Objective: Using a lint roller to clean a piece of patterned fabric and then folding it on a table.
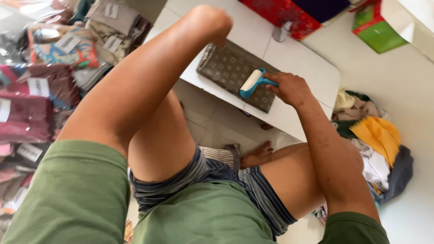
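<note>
Far to the left of both hands lie stacked bagged fabrics (49,68). The left hand (216,27) presses down on the far end of a folded grey patterned cloth (226,68); its fingers are hidden, so its grip cannot be told. Just right, the right hand (289,88) closes around the blue handle of a lint roller (251,82) resting on the cloth, on a white table (298,58). A clothes pile (375,140) lies beyond the right hand.

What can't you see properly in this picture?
- Left hand, head view: fingers hidden behind the wrist, pressing the grey folded cloth.
- Lint roller: handle hidden inside the right hand.
- Table: far end cut off by the top edge.
</note>
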